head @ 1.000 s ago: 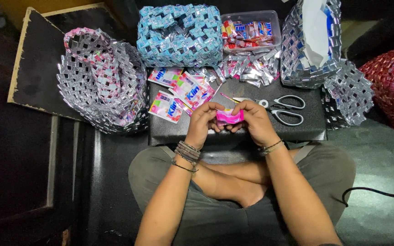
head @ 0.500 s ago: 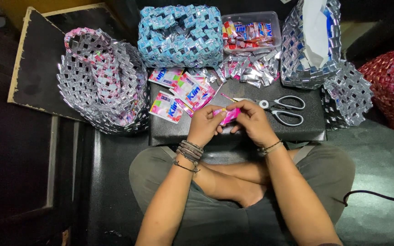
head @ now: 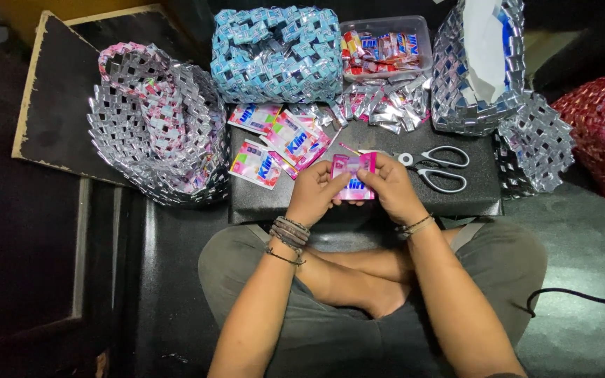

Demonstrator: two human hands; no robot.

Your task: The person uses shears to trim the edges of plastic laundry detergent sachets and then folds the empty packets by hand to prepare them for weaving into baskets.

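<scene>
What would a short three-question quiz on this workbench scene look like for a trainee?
1. True or false: both hands grip the pink foil sachet.
2. Which thing lies just beside the right hand? A) grey-handled scissors B) clear plastic tub of wrappers C) red woven basket
3. What colour is the woven wrapper bag that stands behind the loose pink sachets?

Key:
1. True: the left hand and the right hand pinch it from either side.
2. A.
3. Light blue and silver.
</scene>
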